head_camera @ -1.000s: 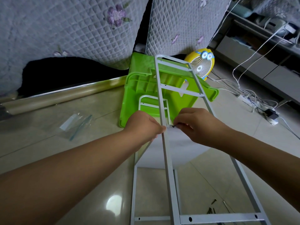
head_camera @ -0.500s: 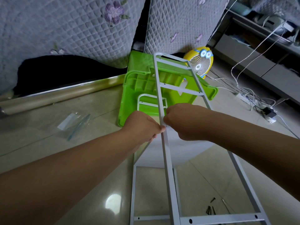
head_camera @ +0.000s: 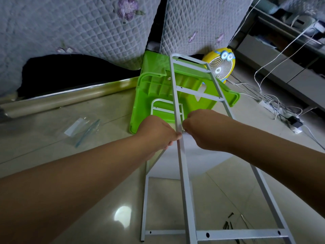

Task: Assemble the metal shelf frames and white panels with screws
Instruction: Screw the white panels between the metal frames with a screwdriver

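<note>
A white metal ladder-shaped frame (head_camera: 186, 191) runs from the bottom edge up to the green stool. A second frame (head_camera: 144, 199) lies lower, to its left. A white panel (head_camera: 198, 161) sits between them under my hands. My left hand (head_camera: 156, 132) grips the upper frame's left rail from the left, fingers curled. My right hand (head_camera: 202, 129) is pressed against the same rail from the right, its fingertips pinching a small screw that is mostly hidden. Several dark loose screws (head_camera: 228, 224) lie on the floor near the bottom.
An upturned green plastic stool (head_camera: 154, 85) props up the frames' far ends. Behind it stands a yellow fan (head_camera: 220, 66). Cables and a power strip (head_camera: 274, 106) trail at right. A clear plastic bag (head_camera: 82, 127) and a long film roll (head_camera: 66, 97) lie at left.
My right hand has moved left from the panel's edge to the rail, meeting my left hand; the screw in its fingertips is now mostly hidden. My left hand has stayed on the rail.
</note>
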{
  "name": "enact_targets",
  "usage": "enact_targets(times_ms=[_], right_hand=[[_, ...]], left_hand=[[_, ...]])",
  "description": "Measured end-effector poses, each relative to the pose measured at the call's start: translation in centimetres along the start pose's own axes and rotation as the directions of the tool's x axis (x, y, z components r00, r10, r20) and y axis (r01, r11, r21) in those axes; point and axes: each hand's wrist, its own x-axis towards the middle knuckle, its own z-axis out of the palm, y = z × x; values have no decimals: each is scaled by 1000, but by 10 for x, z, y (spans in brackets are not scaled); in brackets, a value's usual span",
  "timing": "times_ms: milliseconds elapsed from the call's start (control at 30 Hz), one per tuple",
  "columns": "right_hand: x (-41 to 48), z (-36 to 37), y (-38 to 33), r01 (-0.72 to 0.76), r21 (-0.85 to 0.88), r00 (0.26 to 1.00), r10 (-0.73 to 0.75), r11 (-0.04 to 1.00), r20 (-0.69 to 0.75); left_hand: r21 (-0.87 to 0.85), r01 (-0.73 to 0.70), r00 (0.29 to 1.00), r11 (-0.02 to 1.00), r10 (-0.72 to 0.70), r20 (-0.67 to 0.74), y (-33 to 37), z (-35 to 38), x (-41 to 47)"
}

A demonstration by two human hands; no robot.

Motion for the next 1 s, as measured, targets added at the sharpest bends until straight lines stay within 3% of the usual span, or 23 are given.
enact_targets(times_ms=[233, 500, 700, 867, 1000], right_hand=[[2, 11, 2, -99, 139, 993, 107, 985, -50], [-17, 14, 23, 22, 339, 990, 26, 940, -137], [-14, 21, 23, 133, 263, 972, -74, 955, -222], [-11, 26, 13, 9, 57, 981, 2, 998, -195], [-5, 26, 2, -148, 166, 985, 161, 975, -69]], left_hand=[[-3, -11, 1000, 1000, 11, -5, -4, -3, 0], [-6, -2, 1000, 1000, 2, 1, -4, -3, 0], [-1, -14, 1000, 1000, 14, -14, -5, -2, -1], [-1, -34, 999, 999, 34, -26, -6, -1, 0], [9, -42, 998, 999, 42, -37, -6, -1, 0]])
